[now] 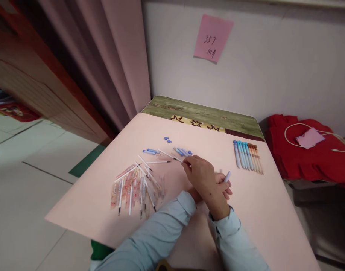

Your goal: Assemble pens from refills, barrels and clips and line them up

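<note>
My forearms cross over the table, with the right above the left. My right hand point(199, 171) pinches a thin white pen refill point(177, 159) near several light-blue pen barrels point(180, 151). Partly hidden beneath it, my left hand point(223, 185) holds a pale blue pen barrel point(227, 176) that points up and right. To the left lies a loose pile of white refills point(130, 199) with dark tips, mixed with clear, pink-patterned barrels point(114, 195). Further back are blue barrels point(151, 151) and two small dark-blue pen parts point(167, 140).
A row of blue and brown pens point(247, 156) lies at the right on the pale pink sheet point(262, 210) covering the table. Behind stands a white wall with a pink note point(213, 37). A red cloth point(288, 150) with a white cable is at the right; a curtain point(124, 49) hangs left.
</note>
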`<state>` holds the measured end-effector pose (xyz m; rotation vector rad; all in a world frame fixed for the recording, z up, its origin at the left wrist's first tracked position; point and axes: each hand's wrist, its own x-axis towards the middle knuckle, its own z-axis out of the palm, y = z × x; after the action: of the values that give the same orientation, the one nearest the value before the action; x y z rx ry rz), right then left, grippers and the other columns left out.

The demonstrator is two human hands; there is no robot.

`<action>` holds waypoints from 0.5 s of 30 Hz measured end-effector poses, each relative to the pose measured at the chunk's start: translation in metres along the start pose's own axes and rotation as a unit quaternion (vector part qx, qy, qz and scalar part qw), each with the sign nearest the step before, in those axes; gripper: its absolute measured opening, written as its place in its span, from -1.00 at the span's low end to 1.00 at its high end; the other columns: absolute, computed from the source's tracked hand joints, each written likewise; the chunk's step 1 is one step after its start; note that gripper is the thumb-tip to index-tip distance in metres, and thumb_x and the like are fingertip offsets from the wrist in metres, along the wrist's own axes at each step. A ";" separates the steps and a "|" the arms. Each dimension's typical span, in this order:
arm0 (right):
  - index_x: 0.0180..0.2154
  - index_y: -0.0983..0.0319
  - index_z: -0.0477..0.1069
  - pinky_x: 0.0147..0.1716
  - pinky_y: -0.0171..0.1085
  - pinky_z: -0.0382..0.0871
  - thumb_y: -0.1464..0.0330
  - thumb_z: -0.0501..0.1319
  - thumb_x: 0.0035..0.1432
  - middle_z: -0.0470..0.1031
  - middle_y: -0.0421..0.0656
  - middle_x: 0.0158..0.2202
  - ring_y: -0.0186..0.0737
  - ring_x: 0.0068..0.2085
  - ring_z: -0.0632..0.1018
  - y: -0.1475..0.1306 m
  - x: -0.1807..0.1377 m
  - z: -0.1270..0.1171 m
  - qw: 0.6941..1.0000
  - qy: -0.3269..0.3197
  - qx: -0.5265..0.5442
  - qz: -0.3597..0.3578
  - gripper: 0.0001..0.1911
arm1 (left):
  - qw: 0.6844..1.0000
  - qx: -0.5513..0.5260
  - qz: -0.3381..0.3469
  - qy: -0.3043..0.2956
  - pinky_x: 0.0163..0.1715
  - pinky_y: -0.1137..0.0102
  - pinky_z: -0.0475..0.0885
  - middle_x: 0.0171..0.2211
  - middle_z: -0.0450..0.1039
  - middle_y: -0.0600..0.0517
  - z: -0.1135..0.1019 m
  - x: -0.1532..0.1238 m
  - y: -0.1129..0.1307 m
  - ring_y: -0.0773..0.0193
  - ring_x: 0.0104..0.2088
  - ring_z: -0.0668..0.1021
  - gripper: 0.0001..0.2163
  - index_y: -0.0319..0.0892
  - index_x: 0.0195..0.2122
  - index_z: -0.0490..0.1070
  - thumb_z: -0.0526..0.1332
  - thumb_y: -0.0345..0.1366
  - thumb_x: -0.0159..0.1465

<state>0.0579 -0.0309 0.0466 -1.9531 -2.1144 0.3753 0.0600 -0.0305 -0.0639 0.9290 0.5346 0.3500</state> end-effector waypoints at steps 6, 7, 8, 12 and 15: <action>-0.24 0.14 0.56 -0.30 -0.33 0.25 0.36 0.14 0.26 0.61 -0.17 -0.27 -0.23 -0.26 0.56 0.006 0.030 -0.001 1.000 -0.003 -0.013 -0.011 -0.80 | 0.987 -0.034 0.144 0.062 -0.45 0.41 0.36 -0.42 0.52 -0.04 0.001 0.005 -0.001 0.32 -0.52 0.49 -0.67 -0.20 0.00 0.32 0.26 -0.25 0.22; -0.24 0.14 0.56 -0.28 -0.32 0.26 0.37 0.13 0.26 0.61 -0.16 -0.27 -0.22 -0.25 0.56 0.005 0.038 0.001 0.999 -0.012 -0.024 -0.022 -0.78 | 0.985 -0.029 0.155 0.073 -0.45 0.42 0.35 -0.43 0.53 -0.06 0.000 0.006 0.000 0.33 -0.51 0.48 -0.65 -0.22 0.03 0.31 0.25 -0.27 0.23; -0.24 0.15 0.57 -0.28 -0.32 0.27 0.38 0.12 0.26 0.62 -0.14 -0.26 -0.20 -0.24 0.57 0.002 0.044 0.003 0.999 -0.022 -0.039 -0.032 -0.77 | 0.984 -0.022 0.156 0.087 -0.45 0.42 0.34 -0.44 0.53 -0.07 -0.002 0.007 0.002 0.33 -0.52 0.47 -0.65 -0.24 0.03 0.32 0.24 -0.29 0.23; -0.24 0.22 0.57 -0.29 -0.31 0.30 0.41 0.10 0.26 0.62 -0.05 -0.24 -0.15 -0.21 0.58 -0.013 0.064 0.014 0.992 -0.054 -0.098 -0.064 -0.75 | 0.986 0.014 0.114 0.123 -0.45 0.40 0.34 -0.46 0.52 -0.02 -0.007 0.012 0.006 0.35 -0.56 0.43 -0.73 -0.23 -0.05 0.37 0.19 -0.24 0.26; -0.23 0.26 0.56 -0.26 -0.30 0.33 0.46 0.09 0.24 0.61 -0.01 -0.23 -0.14 -0.19 0.58 -0.026 0.069 0.020 0.988 -0.066 -0.110 -0.082 -0.75 | 0.982 0.042 0.109 0.146 -0.42 0.37 0.34 -0.49 0.47 0.04 -0.003 0.012 0.007 0.33 -0.56 0.42 -0.79 -0.18 -0.19 0.42 0.19 -0.17 0.25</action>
<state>0.0215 0.0355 0.0368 -1.8947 -2.4757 0.2546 0.0679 -0.0180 -0.0628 1.0270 0.7217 0.6719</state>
